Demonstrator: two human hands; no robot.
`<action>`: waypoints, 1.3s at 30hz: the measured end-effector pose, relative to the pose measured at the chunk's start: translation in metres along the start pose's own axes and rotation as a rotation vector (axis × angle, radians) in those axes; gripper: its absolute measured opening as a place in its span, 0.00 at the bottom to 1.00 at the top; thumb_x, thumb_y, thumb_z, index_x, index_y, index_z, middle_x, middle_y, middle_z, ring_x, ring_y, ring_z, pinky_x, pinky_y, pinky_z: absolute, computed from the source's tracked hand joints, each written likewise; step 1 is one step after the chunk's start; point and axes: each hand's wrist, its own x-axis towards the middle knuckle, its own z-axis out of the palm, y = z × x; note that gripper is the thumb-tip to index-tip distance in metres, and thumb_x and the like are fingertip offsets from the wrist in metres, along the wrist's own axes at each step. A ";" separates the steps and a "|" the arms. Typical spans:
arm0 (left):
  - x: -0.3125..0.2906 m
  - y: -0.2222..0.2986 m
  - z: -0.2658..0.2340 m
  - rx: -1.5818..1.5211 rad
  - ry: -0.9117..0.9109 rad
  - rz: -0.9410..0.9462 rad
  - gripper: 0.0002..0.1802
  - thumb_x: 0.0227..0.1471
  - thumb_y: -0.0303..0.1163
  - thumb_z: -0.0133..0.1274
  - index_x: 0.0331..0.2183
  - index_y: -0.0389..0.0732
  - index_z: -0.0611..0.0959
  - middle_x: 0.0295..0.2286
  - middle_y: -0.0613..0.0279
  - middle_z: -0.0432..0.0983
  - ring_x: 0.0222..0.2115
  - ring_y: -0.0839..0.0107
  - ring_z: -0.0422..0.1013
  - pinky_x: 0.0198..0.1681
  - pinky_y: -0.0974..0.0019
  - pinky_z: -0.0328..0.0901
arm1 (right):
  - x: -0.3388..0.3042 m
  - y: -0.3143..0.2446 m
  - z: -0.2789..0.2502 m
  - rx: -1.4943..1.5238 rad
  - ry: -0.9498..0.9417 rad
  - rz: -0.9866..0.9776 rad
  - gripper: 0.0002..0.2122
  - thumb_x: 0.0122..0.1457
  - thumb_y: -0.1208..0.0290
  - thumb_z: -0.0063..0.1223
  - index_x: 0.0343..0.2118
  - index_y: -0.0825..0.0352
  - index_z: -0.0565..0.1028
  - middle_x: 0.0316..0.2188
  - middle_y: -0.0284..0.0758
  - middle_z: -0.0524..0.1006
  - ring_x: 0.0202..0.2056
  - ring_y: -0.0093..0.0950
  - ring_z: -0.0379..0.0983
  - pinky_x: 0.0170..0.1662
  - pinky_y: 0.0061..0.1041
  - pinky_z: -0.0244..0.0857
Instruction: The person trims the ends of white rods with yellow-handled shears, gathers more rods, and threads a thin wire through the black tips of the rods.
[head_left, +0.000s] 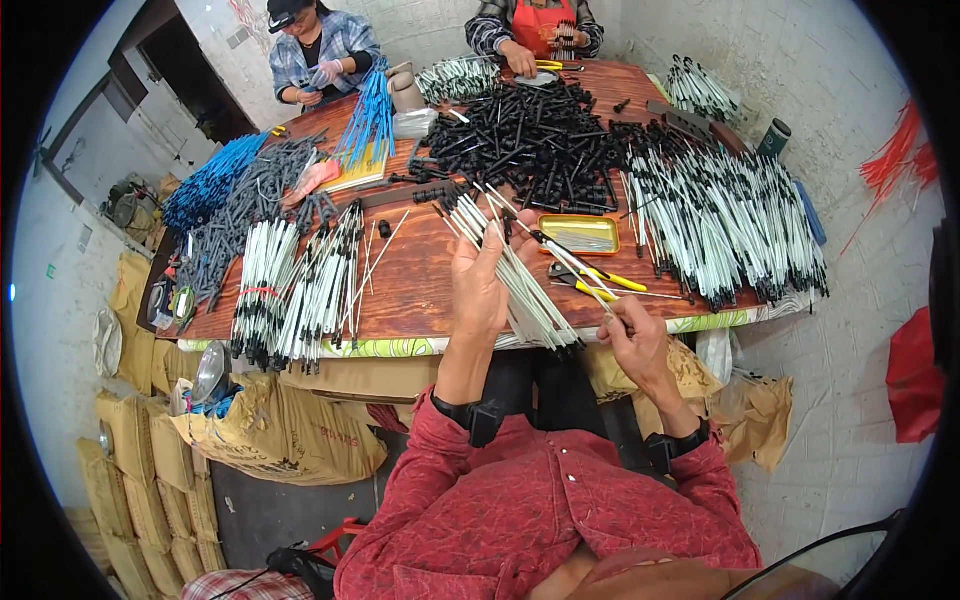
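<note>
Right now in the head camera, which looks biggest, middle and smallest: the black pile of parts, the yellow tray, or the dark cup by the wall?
1. Black pile of parts
2. Yellow tray
3. Dark cup, though it sits farther away, which may shrink it.

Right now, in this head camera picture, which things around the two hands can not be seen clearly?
- Left hand: its palm side is turned away, so how its fingers grip the bundle of white rods is hidden.
- Right hand: the thin rod it pinches is too small to show its tip.
- Yellow tray: contents too small to identify.
- Wooden table: its near edge is partly hidden by the hands.
</note>
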 end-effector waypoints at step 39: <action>0.002 -0.002 -0.019 -0.295 -0.202 -0.034 0.10 0.67 0.37 0.44 0.46 0.45 0.71 0.27 0.69 0.64 0.30 0.76 0.63 0.38 0.67 0.66 | -0.009 0.007 -0.010 0.949 -0.205 0.461 0.12 0.69 0.65 0.46 0.43 0.70 0.74 0.20 0.29 0.70 0.20 0.19 0.64 0.27 0.17 0.61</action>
